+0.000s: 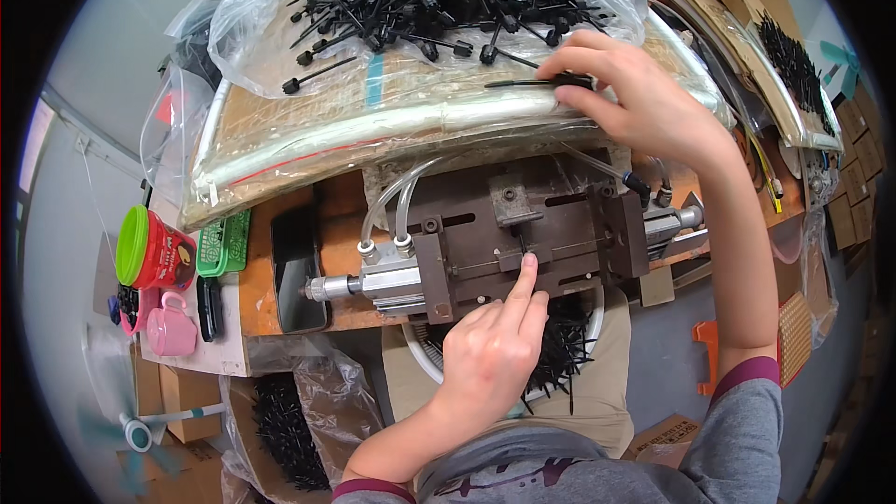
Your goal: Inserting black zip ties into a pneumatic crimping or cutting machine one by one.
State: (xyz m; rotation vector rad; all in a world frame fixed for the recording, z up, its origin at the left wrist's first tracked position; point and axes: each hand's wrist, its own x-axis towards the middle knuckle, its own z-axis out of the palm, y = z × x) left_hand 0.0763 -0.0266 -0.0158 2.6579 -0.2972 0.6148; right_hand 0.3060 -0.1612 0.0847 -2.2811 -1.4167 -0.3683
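Observation:
My right hand (635,93) is closed in a pinch on a black rod-shaped part (572,81) with a thicker ribbed end. It is over the front edge of a plastic-covered tray (439,117), beside a heap of similar black parts (420,0). My left hand (495,350) has its index finger stretched out and the other fingers partly bent. That fingertip touches the middle of a dark metal fixture (476,201), just below a small bracket (513,205). A thin black piece shows between bracket and fingertip, mostly hidden.
Silver pneumatic cylinders (392,282) with clear hoses flank the fixture. A phone (297,271), a green basket (224,243), a red tub (168,257) and a pink mug (172,327) are at left. A round container of black parts (565,350) sits on my lap below the bench.

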